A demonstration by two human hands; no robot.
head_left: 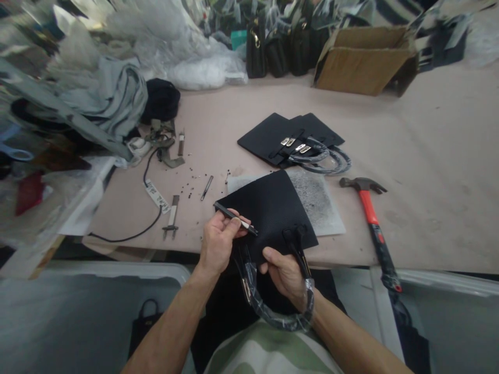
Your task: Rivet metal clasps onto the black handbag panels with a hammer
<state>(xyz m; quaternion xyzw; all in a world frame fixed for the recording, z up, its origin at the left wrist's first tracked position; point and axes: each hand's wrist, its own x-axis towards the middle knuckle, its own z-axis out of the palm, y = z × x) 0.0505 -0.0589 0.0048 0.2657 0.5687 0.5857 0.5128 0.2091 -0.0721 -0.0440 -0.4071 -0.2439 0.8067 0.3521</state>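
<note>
My left hand (220,236) is closed on a slim, dark pen-like tool (225,210) with a pale section and a dark tip. The tool lies slantwise over a black leather bag panel (265,205), its tip close to the surface; whether they touch I cannot tell. My right hand (286,270) grips the panel's near edge, thumb on top and fingers hidden underneath. From that edge a plastic-wrapped bag handle (278,319) loops towards my body, around my right wrist. Beneath the panel's far side is a speckled white board (315,202).
Right of the board lies a red-and-black claw hammer (370,218). More black panels with handles (273,137) are stacked behind. To the left are a metal punch (207,188), a pronged tool (171,215) and a black cord (144,236). A cardboard box (351,65) stands farther back.
</note>
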